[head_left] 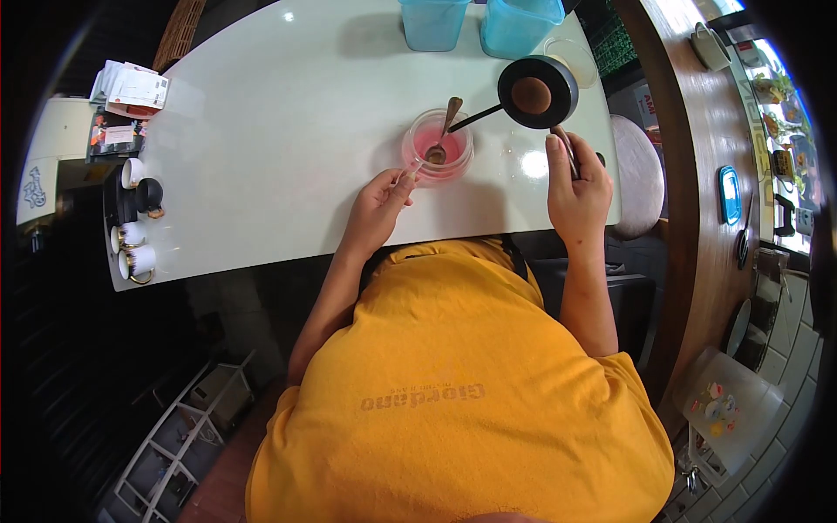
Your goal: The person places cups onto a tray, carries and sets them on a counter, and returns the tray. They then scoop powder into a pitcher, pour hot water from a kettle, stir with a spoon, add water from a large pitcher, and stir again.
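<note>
My right hand [580,187] is closed round the handle of a black gooseneck kettle [563,103] with a brown round lid knob. The kettle is above the table's right side, its thin spout pointing left to the rim of a clear cup [467,157]. Pink contents show inside the cup; whether liquid is flowing from the spout I cannot tell. A metal spoon [452,112] leans in the cup, its bowl down in the pink. With fingers pinched on the cup's clear handle, my left hand [380,207] steadies it near the table's front edge.
Two blue containers [433,26] stand at the back of the white table [261,157], beside a round clear dish [582,65]. White cups [139,260] and a black tray [118,193] line the left edge. A round stool [638,179] stands right, before a wooden counter [689,288].
</note>
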### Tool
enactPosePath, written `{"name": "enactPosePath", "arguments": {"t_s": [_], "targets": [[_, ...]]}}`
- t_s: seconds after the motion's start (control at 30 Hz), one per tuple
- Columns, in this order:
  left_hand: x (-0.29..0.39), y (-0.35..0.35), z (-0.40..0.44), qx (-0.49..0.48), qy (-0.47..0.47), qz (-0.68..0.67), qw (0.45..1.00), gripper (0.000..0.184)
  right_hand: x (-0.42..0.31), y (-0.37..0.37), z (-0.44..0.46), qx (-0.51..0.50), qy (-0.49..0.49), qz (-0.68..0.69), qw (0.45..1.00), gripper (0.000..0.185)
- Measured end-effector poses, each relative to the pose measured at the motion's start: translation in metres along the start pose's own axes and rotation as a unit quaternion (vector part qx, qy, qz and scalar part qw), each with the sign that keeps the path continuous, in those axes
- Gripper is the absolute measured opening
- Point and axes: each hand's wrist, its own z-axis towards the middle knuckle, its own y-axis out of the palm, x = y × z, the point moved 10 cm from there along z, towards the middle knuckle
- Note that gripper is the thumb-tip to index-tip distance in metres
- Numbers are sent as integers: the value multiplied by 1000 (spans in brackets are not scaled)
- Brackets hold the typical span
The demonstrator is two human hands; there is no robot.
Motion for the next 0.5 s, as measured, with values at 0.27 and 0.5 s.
{"name": "enactPosePath", "arguments": {"t_s": [0.27, 0.5], "targets": [[-1, 0, 0, -2, 5, 1, 1000, 34, 2, -3, -1, 0, 3, -7, 1000, 23], [1, 0, 0, -3, 9, -5, 1000, 32, 2, 0, 3, 11, -9, -3, 1000, 22]]}}
